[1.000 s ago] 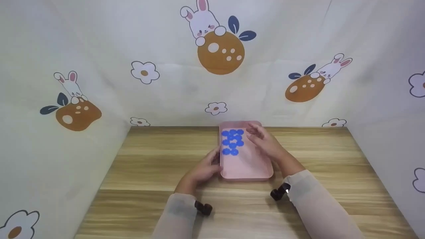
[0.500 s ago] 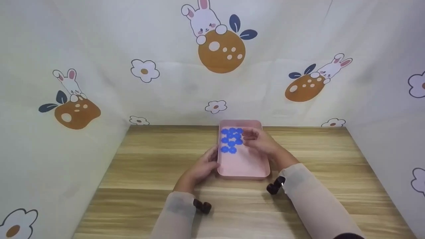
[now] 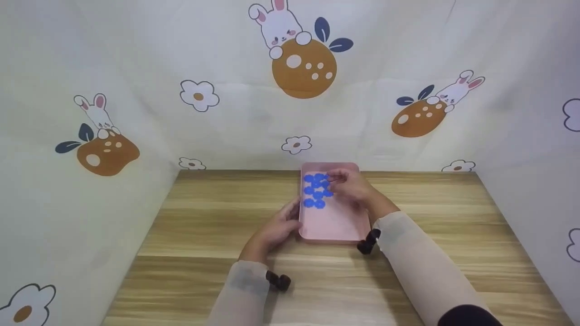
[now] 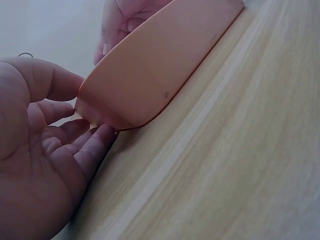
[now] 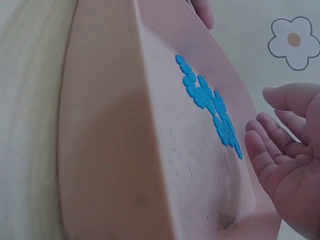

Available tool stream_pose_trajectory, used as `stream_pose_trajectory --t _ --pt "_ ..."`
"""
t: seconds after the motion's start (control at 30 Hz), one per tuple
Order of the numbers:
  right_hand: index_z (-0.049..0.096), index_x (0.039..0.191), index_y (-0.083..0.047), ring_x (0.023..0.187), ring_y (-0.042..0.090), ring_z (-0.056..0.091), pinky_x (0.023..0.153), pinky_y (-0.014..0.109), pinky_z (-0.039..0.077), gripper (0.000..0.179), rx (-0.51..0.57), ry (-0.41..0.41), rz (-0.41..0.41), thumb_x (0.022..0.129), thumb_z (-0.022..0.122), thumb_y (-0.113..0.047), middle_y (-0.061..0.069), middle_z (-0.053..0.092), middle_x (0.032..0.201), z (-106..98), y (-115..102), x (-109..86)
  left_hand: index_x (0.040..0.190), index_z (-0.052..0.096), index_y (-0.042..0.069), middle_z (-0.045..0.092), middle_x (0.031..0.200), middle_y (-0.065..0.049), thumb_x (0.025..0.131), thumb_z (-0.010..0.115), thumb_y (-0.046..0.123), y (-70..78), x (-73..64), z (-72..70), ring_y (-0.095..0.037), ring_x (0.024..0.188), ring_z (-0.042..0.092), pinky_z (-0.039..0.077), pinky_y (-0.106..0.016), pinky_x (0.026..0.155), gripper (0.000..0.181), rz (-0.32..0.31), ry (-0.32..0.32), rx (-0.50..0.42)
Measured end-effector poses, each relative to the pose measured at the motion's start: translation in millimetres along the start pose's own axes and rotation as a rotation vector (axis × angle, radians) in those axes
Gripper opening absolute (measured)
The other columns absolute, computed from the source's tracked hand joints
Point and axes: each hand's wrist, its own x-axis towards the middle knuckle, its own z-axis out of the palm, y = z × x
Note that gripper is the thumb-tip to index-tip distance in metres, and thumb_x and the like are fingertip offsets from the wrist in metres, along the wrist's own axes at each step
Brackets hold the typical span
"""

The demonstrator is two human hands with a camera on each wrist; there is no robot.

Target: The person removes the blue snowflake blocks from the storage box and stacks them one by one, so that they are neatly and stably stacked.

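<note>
A pink rectangular tray [image 3: 335, 226] sits on the wooden table near the back wall. Several small, flat, scalloped blue pieces [image 3: 319, 194] lie grouped in its far left part, edge to edge. My left hand [image 3: 278, 228] rests against the outside of the tray's left wall; in the left wrist view its fingertips touch the tray corner [image 4: 107, 112]. My right hand [image 3: 355, 185] is over the far right of the tray, its fingertips overlapping the blue pieces in the head view. The right wrist view shows its fingers loosely bent with nothing between them, beside the blue pieces [image 5: 205, 100].
The wooden table [image 3: 217, 217] surrounds the tray. Right behind the tray's far end hangs a pale cloth [image 3: 244, 127] printed with rabbits and flowers, which also closes both sides. Dark wrist cameras [image 3: 278, 280] protrude from both cuffs.
My right hand has moved left and slightly farther away, from the tray's right side onto the edge of the blue pieces. My left hand stays at the left wall.
</note>
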Motion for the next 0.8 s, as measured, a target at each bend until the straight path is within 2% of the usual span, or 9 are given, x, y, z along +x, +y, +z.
stream_pose_trajectory --t 0.27,0.37,0.5,0.63,0.8 --pt "0.059 0.145 0.009 0.129 0.039 0.066 0.109 0.039 0.058 0.052 -0.034 -0.02 0.025 0.095 0.068 0.001 0.03 0.066 0.141 -2.9 3.4 14.9 0.173 0.022 0.018 0.023 0.18 -0.009 0.099 0.055 0.001 -1.2 0.7 -1.2 -0.029 0.169 0.019 0.021 -0.05 0.137 0.083 -0.026 0.018 0.016" --pt "0.062 0.142 0.008 0.126 0.038 0.067 0.105 0.038 0.06 0.049 -0.061 -0.028 0.026 0.093 0.068 0.003 0.029 0.068 0.138 -4.5 6.2 21.2 0.173 0.021 0.016 0.022 0.18 -0.01 0.098 0.056 0.0 -2.0 0.9 -1.4 -0.03 0.168 0.019 0.02 -0.05 0.137 0.084 -0.015 0.011 0.017" --pt "0.067 0.14 0.001 0.123 0.033 0.068 0.104 0.041 0.061 0.048 -0.106 -0.044 0.084 0.092 0.069 0.003 0.021 0.071 0.137 -6.7 7.2 26.3 0.173 0.02 0.014 0.021 0.18 -0.011 0.097 0.056 0.0 -1.8 0.7 -1.3 -0.031 0.168 0.02 0.02 -0.05 0.137 0.085 0.005 -0.001 0.009" --pt "0.07 0.138 -0.006 0.121 0.03 0.067 0.11 0.044 0.059 0.047 -0.136 -0.064 0.15 0.092 0.072 0.002 0.014 0.073 0.134 -8.2 7.3 28.9 0.173 0.019 0.012 0.019 0.181 -0.012 0.096 0.056 -0.002 -0.8 0.6 -1.5 -0.032 0.168 0.018 0.019 -0.049 0.137 0.086 0.018 -0.018 -0.018" --pt "0.074 0.131 -0.007 0.114 0.026 0.066 0.108 0.039 0.059 0.043 -0.134 -0.095 0.177 0.089 0.076 0.002 0.012 0.073 0.125 -7.0 8.4 29.4 0.173 0.018 0.012 0.018 0.181 -0.013 0.097 0.054 -0.003 -0.5 -0.4 -1.5 -0.032 0.168 0.018 0.019 -0.049 0.137 0.085 0.023 -0.028 -0.018"
